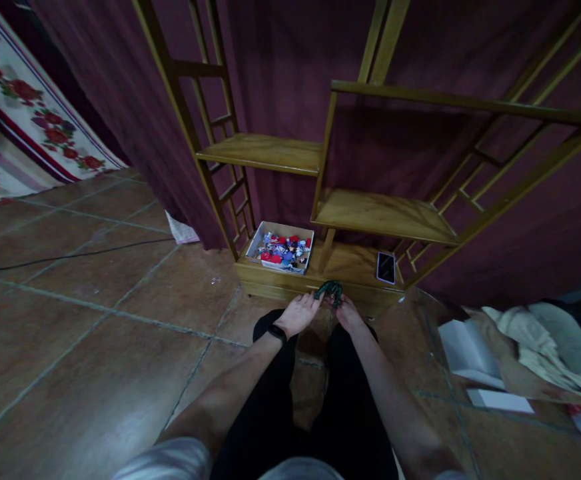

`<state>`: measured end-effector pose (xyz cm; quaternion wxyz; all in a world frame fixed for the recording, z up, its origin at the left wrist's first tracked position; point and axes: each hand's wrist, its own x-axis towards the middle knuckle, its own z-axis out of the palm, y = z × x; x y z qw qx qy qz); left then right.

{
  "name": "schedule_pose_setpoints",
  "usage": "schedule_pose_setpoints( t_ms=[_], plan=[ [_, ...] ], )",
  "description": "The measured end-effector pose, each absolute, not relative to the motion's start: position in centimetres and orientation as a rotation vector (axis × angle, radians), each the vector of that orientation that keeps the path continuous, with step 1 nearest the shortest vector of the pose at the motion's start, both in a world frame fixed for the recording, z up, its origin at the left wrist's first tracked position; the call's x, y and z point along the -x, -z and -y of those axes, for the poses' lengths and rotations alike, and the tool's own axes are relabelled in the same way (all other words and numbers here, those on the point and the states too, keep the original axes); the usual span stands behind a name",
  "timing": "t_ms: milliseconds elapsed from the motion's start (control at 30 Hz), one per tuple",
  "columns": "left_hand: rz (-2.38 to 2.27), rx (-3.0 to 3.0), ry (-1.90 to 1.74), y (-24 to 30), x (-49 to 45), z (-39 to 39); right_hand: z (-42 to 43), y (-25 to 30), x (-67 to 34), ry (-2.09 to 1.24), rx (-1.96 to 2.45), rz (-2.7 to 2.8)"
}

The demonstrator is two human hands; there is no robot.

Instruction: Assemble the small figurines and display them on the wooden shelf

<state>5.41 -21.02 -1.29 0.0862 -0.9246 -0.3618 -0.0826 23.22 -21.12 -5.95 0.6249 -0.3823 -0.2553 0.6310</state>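
A small dark green figure, bent like an arch, is held between my two hands in front of the shelf's low base. I cannot make out its exact kind. My left hand, with a black band on the wrist, closes its fingertips on the figure's left end. On the other side, my right hand pinches the right end. Just beyond my left hand, a shallow cardboard box full of small red, blue and white figures rests on the lowest board.
A wooden shelf unit with stepped boards stands ahead against a dark red curtain. A phone lies on the bottom board at right. White boxes and cloth lie on the right. A black cable crosses the tiled floor.
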Motion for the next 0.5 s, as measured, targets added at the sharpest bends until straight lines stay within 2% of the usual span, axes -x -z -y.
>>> schedule_pose_setpoints(
  t_ms=[500],
  plan=[
    [1.063,2.89,0.374,0.1,-5.1,21.2,21.4,4.4,-23.1,-1.436,1.034,0.593]
  ],
)
